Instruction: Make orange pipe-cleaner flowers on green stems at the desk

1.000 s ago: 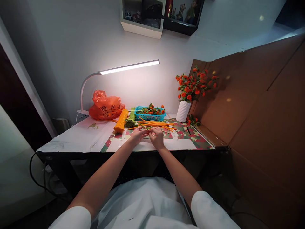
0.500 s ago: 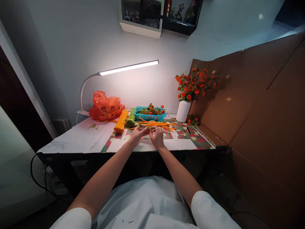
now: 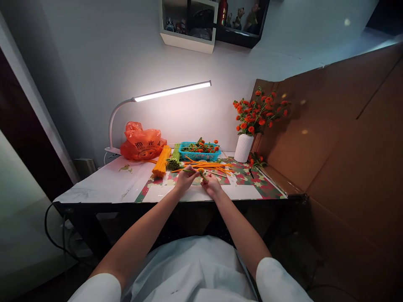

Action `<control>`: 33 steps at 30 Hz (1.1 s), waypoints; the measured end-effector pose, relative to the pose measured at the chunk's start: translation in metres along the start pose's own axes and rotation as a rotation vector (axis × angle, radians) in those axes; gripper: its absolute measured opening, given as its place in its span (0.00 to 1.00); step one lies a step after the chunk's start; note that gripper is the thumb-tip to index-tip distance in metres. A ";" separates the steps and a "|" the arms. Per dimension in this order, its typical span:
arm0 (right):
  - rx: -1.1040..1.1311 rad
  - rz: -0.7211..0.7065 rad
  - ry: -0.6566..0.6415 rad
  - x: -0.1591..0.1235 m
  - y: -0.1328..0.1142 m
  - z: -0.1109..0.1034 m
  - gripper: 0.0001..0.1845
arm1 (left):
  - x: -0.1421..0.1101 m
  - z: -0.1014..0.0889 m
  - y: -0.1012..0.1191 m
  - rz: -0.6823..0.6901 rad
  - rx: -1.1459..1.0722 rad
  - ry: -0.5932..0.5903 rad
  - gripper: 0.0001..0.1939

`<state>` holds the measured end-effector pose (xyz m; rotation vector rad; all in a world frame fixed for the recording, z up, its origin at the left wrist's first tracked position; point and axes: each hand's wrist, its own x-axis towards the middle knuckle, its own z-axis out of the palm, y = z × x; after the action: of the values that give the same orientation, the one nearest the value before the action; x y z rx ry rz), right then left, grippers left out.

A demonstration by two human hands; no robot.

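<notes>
Both hands meet over the front middle of the table, fingers closed on one small piece. That piece looks like a pipe-cleaner flower (image 3: pixel 201 170) with a yellowish head and green parts; its details are too small to make out. My left hand (image 3: pixel 185 179) pinches its green stem from the left. My right hand (image 3: pixel 212 185) grips its lower right part. Just beyond the fingers lie loose orange pipe cleaners (image 3: pixel 217 166). An orange bundle of pipe cleaners (image 3: pixel 161 162) and a green bundle (image 3: pixel 175 157) lie behind my left hand.
A blue basket (image 3: pixel 200 156) of orange flowers stands at the back, left of a white ribbed vase (image 3: pixel 244 148) with orange flowers. An orange plastic bag (image 3: pixel 143 140) sits under a lamp (image 3: pixel 173 91). A cardboard sheet (image 3: pixel 340 134) walls the right side.
My hands have moved slightly toward me, and the right hand has turned more palm-up. The small piece now tilts, its yellowish head showing between the hands. The view has shifted a little.
</notes>
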<state>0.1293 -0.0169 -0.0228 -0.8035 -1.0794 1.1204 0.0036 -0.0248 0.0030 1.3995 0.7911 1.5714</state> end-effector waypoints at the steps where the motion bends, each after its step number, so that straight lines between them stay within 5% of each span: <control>1: -0.002 -0.012 0.007 -0.001 -0.001 -0.001 0.26 | 0.000 -0.001 0.000 -0.004 0.011 0.004 0.23; 8: -0.508 -0.399 0.177 -0.018 -0.013 0.009 0.12 | 0.004 -0.007 -0.005 -0.098 -0.094 0.015 0.24; 16: -0.731 -0.508 0.171 -0.021 -0.014 0.011 0.04 | 0.001 -0.006 -0.001 -0.140 -0.069 0.028 0.23; 27: -1.004 -0.684 0.192 -0.034 -0.023 0.012 0.09 | 0.001 -0.008 0.003 -0.324 0.012 0.124 0.22; 33: -1.088 -0.708 0.149 -0.032 -0.020 0.011 0.12 | 0.000 -0.011 0.004 -0.184 0.083 0.065 0.22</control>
<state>0.1222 -0.0533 -0.0096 -1.1540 -1.6657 -0.2027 -0.0077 -0.0254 0.0043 1.2999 1.0057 1.4615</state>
